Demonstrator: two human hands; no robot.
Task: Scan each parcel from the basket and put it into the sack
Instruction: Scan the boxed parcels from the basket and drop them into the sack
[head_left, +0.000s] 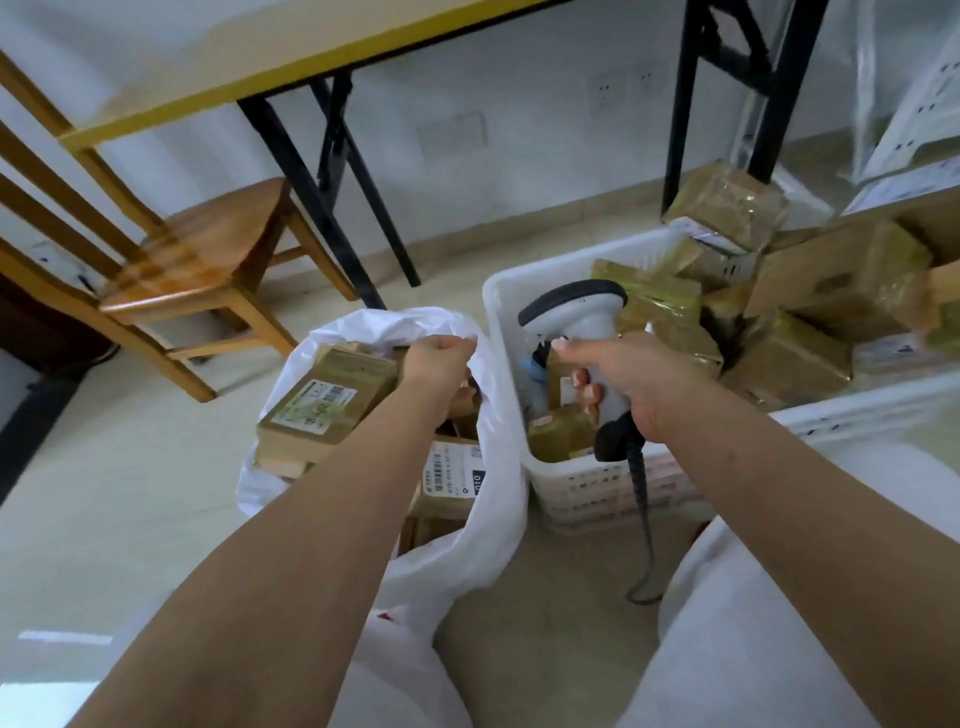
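Seated operator, head view. The right hand (631, 382), at 3 o'clock of centre, grips the handle of a grey barcode scanner (582, 332) above the white basket (501, 312), which holds brown taped parcels (795, 358). The left hand (439, 366) reaches over the mouth of the white sack (498, 519), at 9 o'clock of the basket; its fingers curl at the sack's rim, though their hold cannot be told. A labelled parcel (324, 402) lies in the sack beside that hand. A wooden chair (197, 265) stands at 10 o'clock.

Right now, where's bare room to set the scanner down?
Bare floor lies between the wooden chair and the sack. The basket and sack are crowded with parcels. The right hand holds the scanner.
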